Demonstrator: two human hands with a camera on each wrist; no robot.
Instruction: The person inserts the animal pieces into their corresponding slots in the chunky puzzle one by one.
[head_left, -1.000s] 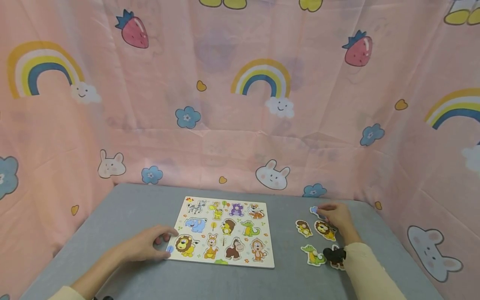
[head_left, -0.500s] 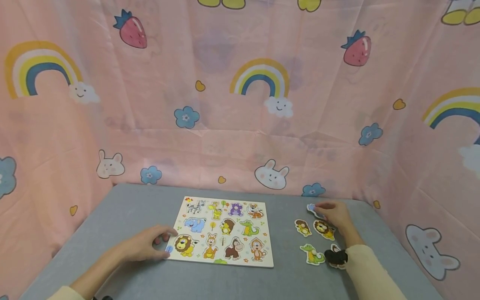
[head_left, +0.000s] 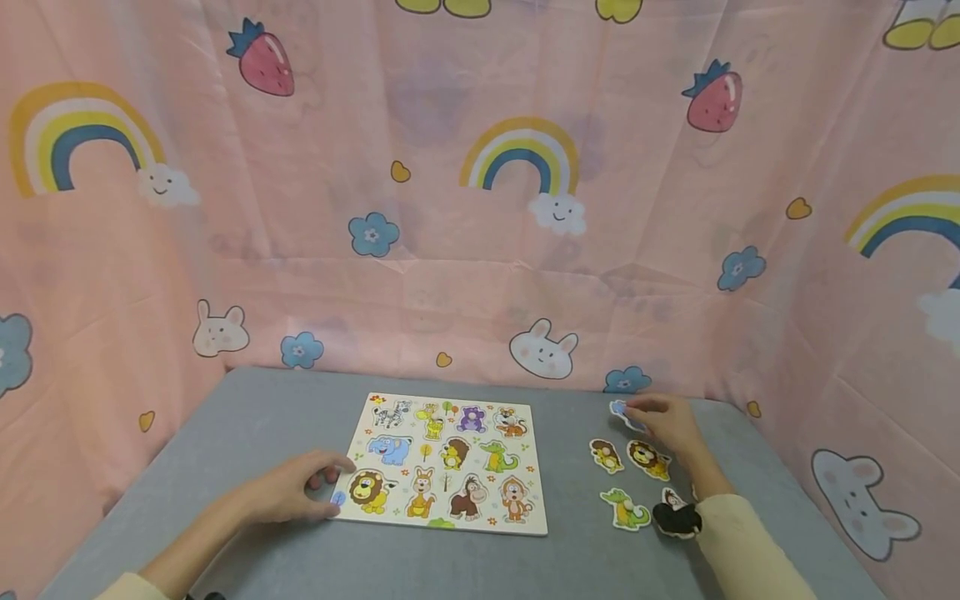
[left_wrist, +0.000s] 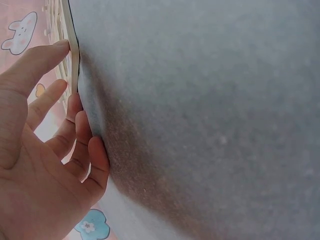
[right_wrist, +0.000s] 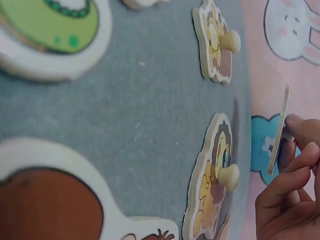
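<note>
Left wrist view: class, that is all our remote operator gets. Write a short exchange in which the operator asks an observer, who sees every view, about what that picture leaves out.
Operator: I see the left hand by the edge of the board. What is the right hand doing?
Observer: In the head view, the right hand pinches a blue-marked piece.
Operator: Does any loose piece near that hand offer something to grip?
Observer: Yes. In the right wrist view, the loose lion piece has a pale knob on its face.
</note>
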